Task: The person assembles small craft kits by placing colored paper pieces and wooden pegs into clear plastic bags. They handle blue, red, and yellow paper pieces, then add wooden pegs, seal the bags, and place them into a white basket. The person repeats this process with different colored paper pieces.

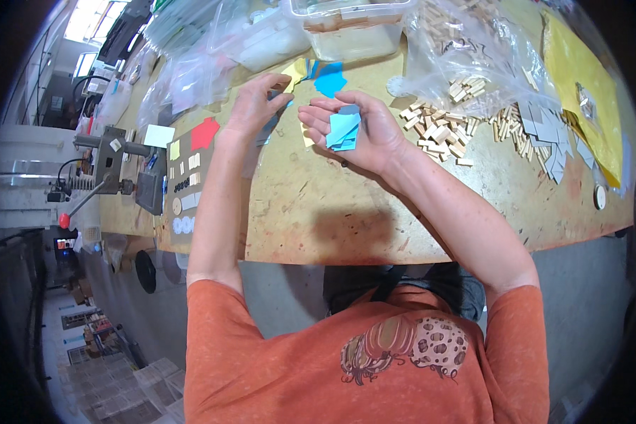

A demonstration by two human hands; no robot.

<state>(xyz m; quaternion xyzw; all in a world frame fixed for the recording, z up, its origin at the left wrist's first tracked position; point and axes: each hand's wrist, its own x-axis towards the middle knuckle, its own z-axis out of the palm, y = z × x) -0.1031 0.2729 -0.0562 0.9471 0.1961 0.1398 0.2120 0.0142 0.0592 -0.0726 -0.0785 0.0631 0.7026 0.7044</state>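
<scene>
the right hand (pixel 364 131) is palm up and loosely cupped, fingers partly extended, with a small stack of light-blue pieces (pixel 343 134) lying on it, above the middle of the worktop (pixel 297 205). the left hand (pixel 261 106) is beside it, fingers half curled near the yellow pieces (pixel 296 73); whether it grips anything cannot be told. just beyond the right hand, toward the far edge, lie brighter blue pieces (pixel 328 79). farther out, wooden blocks (pixel 442 133) are heaped toward the right edge, then gray pieces (pixel 540 131) and a yellow envelope (pixel 569 71). a clear tub (pixel 353 46) stands near the far edge. toward the left edge, a red piece (pixel 205 133) lies near a lever press (pixel 109 162).
</scene>
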